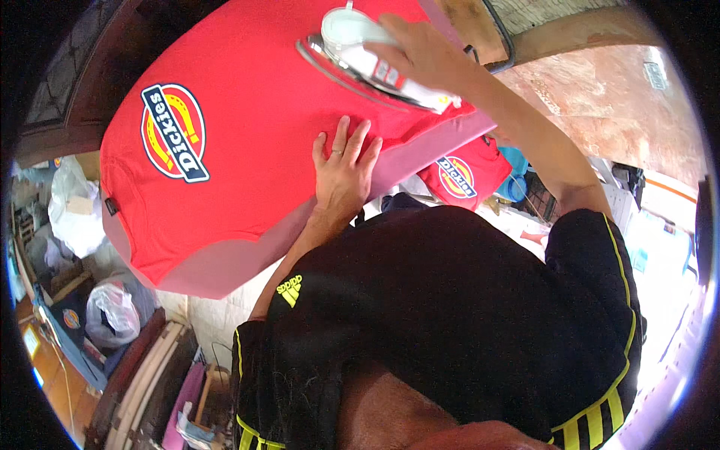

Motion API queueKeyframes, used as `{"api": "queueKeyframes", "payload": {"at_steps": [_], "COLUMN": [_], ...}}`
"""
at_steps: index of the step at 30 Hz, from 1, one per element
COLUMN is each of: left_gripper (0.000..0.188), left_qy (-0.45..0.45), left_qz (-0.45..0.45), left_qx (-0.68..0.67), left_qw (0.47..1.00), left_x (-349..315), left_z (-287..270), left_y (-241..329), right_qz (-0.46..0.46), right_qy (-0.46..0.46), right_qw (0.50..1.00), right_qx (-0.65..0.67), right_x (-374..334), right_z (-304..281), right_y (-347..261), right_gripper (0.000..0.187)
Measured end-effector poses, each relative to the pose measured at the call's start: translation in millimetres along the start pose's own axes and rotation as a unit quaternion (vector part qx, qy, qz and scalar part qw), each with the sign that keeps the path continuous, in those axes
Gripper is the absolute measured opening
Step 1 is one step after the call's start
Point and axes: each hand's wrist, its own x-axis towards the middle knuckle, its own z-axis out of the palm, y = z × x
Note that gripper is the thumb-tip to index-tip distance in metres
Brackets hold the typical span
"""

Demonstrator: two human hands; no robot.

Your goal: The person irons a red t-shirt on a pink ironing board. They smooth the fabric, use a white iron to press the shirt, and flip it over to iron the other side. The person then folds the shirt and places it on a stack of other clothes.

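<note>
A red shirt (255, 112) with a dark blue, yellow and white emblem (175, 133) lies spread over a pink-covered ironing board (217, 268). My left hand (343, 169) rests flat on the shirt near the board's close edge, fingers spread, a ring on one of them. Farther off to the right, my right hand (420, 54) is wrapped round the handle of a white and red clothes iron (351, 31). The iron is over the shirt and slightly blurred; whether its soleplate presses on the cloth, I cannot tell.
Another red garment (461, 176) with a similar emblem lies below the board's right side, beside a blue container (513, 187). Plastic bags (120, 309) and long rolls or boards (150, 382) crowd the floor at left. A wooden surface (592, 97) stands at the far right.
</note>
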Motion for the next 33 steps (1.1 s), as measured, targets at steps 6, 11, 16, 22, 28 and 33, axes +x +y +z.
{"api": "queueKeyframes", "payload": {"at_steps": [6, 11, 16, 22, 28, 33], "left_gripper": [0.037, 0.021, 0.015, 0.05, 0.077, 0.077], "left_qy": [0.016, 0.129, 0.312, 0.194, 0.095, 0.089], "left_qz": [-0.073, -0.108, -0.252, -0.34, -0.38, -0.383], "left_qx": [-0.016, -0.033, -0.024, 0.144, 0.223, 0.227], "left_qw": [0.997, 0.985, 0.916, 0.909, 0.893, 0.891], "left_x": [-23, -31, -43, -37, -33, -33], "left_z": [-5, -1, -17, -16, -1, 1], "left_y": [30, 39, 33, 2, 0, 5], "right_qz": [-0.104, -0.177, -0.216, -0.266, -0.184, -0.134], "right_qy": [-0.119, -0.116, -0.196, -0.218, -0.15, -0.045], "right_qw": [0.987, 0.976, 0.952, 0.937, 0.971, 0.989], "right_qx": [-0.011, 0.051, 0.093, 0.067, 0.021, 0.05], "right_x": [-41, 3, -24, -46, -20, -78], "right_z": [-22, -18, -4, -6, -29, -23], "right_y": [52, 37, -3, 5, 40, 77], "right_gripper": [0.04, 0.04, 0.036, 0.034, 0.037, 0.037]}}
